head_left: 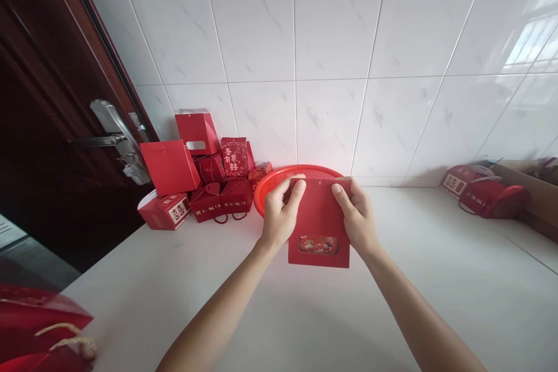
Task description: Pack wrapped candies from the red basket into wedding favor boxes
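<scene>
Red bag [37, 325] with twine-like cord at the desk's [279, 314] near-left corner, partly out of view. Mid-desk, left hand [281, 212] and right hand [360, 215] — both grips closed on one red windowed box [319, 206], thumbs in front at its top corners, printed figures showing through the low window. Box is upright, in front of a red basket [260, 193] near the far edge. Pile of red boxes [238, 195] at the far-left corner — two more red boxes [494, 197] toward the far-right corner, beside a cardboard carton [540, 190]. Tiled wall [331, 17] behind.
</scene>
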